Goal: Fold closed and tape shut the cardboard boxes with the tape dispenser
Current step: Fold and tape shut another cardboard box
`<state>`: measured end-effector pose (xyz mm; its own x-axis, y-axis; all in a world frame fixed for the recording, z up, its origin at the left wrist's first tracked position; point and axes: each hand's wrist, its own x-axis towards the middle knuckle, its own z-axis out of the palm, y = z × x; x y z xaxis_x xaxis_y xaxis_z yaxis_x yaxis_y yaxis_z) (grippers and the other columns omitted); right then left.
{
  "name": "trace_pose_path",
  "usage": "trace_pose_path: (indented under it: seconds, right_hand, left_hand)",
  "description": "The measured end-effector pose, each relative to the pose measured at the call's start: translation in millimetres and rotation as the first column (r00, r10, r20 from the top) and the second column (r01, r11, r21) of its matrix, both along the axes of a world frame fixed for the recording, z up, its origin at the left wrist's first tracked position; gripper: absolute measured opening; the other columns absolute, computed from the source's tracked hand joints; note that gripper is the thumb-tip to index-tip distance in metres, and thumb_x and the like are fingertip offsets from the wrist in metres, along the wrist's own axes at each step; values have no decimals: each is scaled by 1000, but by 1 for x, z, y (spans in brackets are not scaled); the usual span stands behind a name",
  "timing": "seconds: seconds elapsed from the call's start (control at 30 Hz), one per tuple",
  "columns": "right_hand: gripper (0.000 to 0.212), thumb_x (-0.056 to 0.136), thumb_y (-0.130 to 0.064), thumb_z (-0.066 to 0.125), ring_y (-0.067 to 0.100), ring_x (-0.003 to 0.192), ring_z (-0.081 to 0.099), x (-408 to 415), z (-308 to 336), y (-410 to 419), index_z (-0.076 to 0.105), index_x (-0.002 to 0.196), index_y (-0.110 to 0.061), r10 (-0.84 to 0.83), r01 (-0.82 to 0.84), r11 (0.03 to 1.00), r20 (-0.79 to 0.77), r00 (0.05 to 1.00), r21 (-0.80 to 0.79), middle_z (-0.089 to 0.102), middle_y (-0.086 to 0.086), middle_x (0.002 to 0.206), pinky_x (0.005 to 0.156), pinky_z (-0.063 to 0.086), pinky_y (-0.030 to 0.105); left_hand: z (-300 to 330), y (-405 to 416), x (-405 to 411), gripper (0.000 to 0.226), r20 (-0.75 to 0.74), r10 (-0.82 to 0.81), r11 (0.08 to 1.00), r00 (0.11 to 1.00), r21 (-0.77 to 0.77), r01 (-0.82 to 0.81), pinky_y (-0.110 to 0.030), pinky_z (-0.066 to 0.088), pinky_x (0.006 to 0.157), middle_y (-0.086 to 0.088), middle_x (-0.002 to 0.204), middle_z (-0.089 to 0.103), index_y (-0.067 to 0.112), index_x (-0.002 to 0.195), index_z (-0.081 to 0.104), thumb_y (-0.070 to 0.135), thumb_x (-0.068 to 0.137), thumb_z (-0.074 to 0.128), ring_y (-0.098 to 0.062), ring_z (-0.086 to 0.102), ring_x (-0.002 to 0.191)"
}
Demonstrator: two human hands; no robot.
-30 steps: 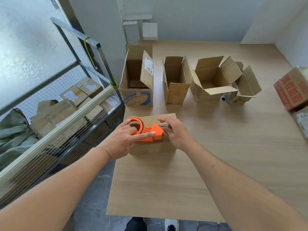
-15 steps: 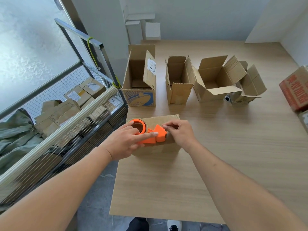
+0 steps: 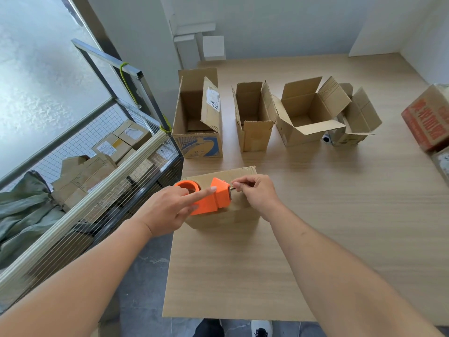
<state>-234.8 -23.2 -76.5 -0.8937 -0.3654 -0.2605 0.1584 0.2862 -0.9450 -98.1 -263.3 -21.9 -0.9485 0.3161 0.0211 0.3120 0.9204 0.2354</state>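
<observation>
Hands are working at frame centre: the left hand (image 3: 167,210) is gripping a blocky orange plastic tape dispenser (image 3: 206,197) atop a closed corrugated cardboard box (image 3: 226,215) on the woodgrain tabletop (image 3: 340,215), while the right hand (image 3: 255,193) is pinching the tape end.

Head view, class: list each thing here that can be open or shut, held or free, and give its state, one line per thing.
Closed box: flaps folded shut, under the dispenser.
Tape dispenser: on the closed box, held.
Left hand: grips the dispenser, forefinger straight along it.
Right hand: pinches the tape end at the dispenser's mouth.
Four far boxes: flaps open, untaped.
Red-printed box: closed, at the right edge.
</observation>
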Motion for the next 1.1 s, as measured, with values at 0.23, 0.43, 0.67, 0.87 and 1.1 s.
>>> trace_pose_path:
  seconds: [0.23, 0.43, 0.67, 0.87, 1.1]
  right_hand:
    - [12, 89, -8, 77, -5, 68, 63, -1, 1, 1, 81, 83, -18, -36, 37, 998, 29, 999, -48, 71, -9, 69, 69, 47, 7]
    - [13, 91, -19, 77, -7, 77, 66, -7, 2, 4, 81, 80, -26, -8, 8, 1000, 100, 995, -4, 75, -11, 76, 65, 44, 5]
    - [11, 89, -27, 76, -1, 67, 62, -9, 6, 6, 80, 78, -25, -58, 68, 997, 191, 980, -44, 73, -7, 75, 64, 44, 18]
    - [11, 87, -22, 78, -2, 60, 59, -17, 12, 21, 80, 77, -17, -109, 119, 992, 166, 980, -49, 70, -9, 67, 64, 45, 18]
    - [21, 89, -16, 76, 12, 73, 71, -24, 3, 40, 78, 68, -21, -139, 133, 987, 52, 989, 94, 70, -9, 63, 72, 53, 23]
  left_hand:
    - [7, -15, -5, 61, 47, 75, 996, 996, 53, -78, -39, 48, 66, 9, 83, 51, 48, 158, 21, 43, 101, 41, -14, 47, 71]
    - [22, -48, 7, 61, 73, 177, 982, 981, 59, -182, -35, 47, 59, 22, 74, 45, 52, 156, 25, 45, 97, 42, -3, 48, 65]
    - [36, -18, -26, 38, -49, 266, 945, 963, 208, -251, -22, 43, 50, 21, 69, 61, 52, 132, 62, 60, 97, 49, -7, 58, 56]
    - [22, -3, -42, 40, 57, 273, 949, 960, 149, -278, -16, 32, 51, 22, 66, 54, 66, 139, 44, 58, 100, 48, 5, 56, 64]
    - [24, -1, -47, 48, 162, 192, 977, 968, 61, -204, -20, 28, 51, 10, 60, 46, 78, 137, 28, 43, 107, 41, 0, 53, 62]
